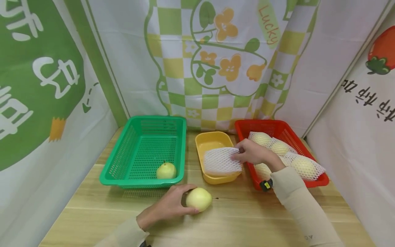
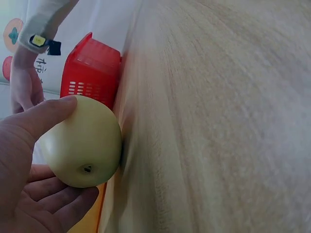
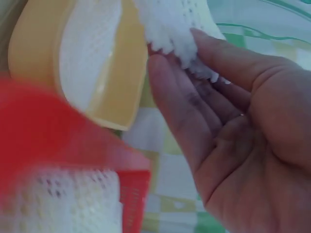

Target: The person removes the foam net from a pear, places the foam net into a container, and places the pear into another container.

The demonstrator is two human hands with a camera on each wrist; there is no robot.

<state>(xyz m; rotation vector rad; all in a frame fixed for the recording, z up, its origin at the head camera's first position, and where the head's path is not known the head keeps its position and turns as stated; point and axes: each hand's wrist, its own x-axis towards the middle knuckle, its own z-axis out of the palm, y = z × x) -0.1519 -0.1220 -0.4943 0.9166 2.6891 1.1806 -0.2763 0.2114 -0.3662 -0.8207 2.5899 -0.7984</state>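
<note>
Works at a wooden surface, with wide room on the near side and to the right of the held pear. Has a green basket on the left, with one small pear by its near right corner. Has a red basket with netted pears on the right, and a yellow box in between. Pinches a white net in the right hand, loose end pointing left over the yellow box. Grips the held pear in the left hand, just past the green basket's near edge. Points its stem right, long way side to side, bottom facing the left wrist. Can't tell if touching wood.
</note>
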